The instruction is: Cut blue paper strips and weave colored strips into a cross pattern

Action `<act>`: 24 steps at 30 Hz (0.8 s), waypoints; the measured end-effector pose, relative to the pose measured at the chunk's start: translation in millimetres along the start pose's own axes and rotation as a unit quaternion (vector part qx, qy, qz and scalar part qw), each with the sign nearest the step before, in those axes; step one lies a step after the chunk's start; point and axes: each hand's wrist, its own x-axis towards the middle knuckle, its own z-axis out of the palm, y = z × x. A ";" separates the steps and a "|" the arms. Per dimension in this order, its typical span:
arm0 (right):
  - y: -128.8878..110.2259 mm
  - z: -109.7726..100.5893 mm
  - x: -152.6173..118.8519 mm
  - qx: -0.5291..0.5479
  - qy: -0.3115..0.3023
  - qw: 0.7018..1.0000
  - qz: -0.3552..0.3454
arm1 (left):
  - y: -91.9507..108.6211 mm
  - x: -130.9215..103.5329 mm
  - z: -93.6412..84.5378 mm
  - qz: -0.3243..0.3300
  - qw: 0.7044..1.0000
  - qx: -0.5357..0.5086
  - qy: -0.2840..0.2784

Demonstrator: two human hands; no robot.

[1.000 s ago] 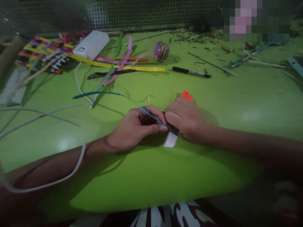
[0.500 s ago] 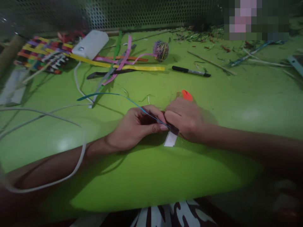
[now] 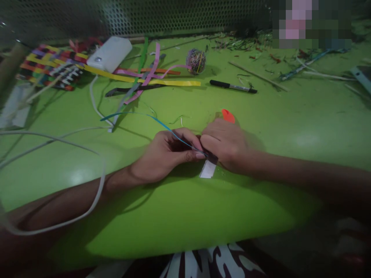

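Observation:
Near the front edge of the green table, my left hand [image 3: 171,154] pinches a thin blue strip [image 3: 162,124] between thumb and forefinger. The strip's free end arcs up and to the left over the table. My right hand [image 3: 227,144] is closed beside it, with the fingertips of both hands close together. An orange tip [image 3: 228,116] sticks out above my right hand, and a white flat piece [image 3: 208,169] shows below it. What lies inside my right fist is mostly hidden.
Coloured strips [image 3: 174,83], a ball of thin strands [image 3: 196,61] and a black pen [image 3: 233,86] lie farther back. A woven piece [image 3: 43,65] and a white device [image 3: 110,54] are at the back left. A white cable [image 3: 101,185] loops over my left forearm.
The free end of the blue strip has shifted slightly to the right. Both hands hold nearly the same pose.

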 end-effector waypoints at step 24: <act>-0.5 2.3 -0.5 -0.013 -0.003 1.000 0.003 | 0.1 -0.4 -1.2 -0.007 0.999 0.043 0.008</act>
